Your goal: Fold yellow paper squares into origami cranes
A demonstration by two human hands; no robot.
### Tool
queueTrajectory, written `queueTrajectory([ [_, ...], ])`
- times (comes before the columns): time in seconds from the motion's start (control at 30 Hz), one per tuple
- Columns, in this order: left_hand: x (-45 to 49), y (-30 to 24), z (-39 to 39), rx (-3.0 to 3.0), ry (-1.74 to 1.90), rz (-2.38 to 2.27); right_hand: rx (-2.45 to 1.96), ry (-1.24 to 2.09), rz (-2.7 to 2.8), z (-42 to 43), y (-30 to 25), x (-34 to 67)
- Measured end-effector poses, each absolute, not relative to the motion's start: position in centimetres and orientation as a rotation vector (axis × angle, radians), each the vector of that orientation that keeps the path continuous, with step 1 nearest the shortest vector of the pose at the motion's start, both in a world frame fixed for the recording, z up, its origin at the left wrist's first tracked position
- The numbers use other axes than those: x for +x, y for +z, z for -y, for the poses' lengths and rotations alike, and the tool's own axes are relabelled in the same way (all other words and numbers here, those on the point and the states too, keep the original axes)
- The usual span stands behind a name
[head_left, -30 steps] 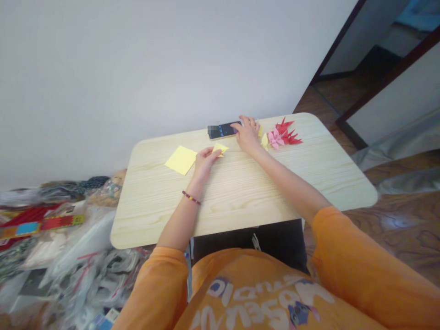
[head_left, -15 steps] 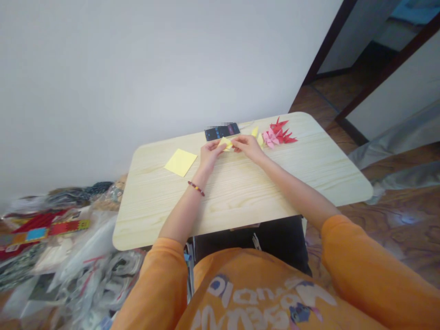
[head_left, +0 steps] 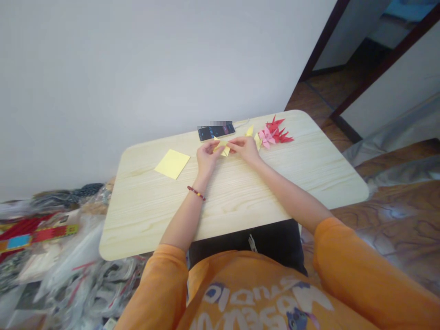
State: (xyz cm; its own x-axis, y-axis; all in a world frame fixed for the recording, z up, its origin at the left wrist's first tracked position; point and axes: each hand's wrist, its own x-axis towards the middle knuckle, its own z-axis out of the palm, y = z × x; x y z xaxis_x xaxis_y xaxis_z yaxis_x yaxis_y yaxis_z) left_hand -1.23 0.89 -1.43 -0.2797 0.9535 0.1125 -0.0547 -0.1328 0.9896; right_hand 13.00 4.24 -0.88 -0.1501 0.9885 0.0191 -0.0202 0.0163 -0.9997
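Between my two hands, over the back middle of the table, is a folded piece of yellow paper (head_left: pixel 222 147) with pointed corners. My left hand (head_left: pixel 206 158) pinches its left side, and my right hand (head_left: pixel 244 149) pinches the right side. The fingers hide part of its folds. To the left of my left hand lies a flat square of yellow paper (head_left: pixel 172 163). Just beyond my right hand are a yellow folded paper piece (head_left: pixel 257 140), a pink paper flower (head_left: pixel 267 137) and red paper flowers (head_left: pixel 280 130).
A phone (head_left: pixel 216 131) with a lit screen lies near the wall, a pale cable beside it. The light wooden table (head_left: pixel 240 201) has rounded corners. Clothes and plastic bags (head_left: pixel 79 275) are piled on the left. At the right a doorway opens beyond a wooden floor (head_left: pixel 395 224).
The yellow paper in my hands now shows more pointed corners spread outward. Both hands still grip it. The whole view has shifted slightly, so the table sits further left.
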Motion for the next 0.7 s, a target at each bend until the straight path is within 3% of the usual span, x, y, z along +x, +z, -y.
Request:
queueTrajectory([
  [0.57,-1.17,-0.99,-0.37,1.18,1.558,-1.355,-1.118,0.935,1.679,-3.69,-1.02,13.47],
  [0.7,-1.23,-1.0,-0.43,1.321,1.549,-1.318,-1.117,0.695,1.857,-3.79,-0.77,14.01],
])
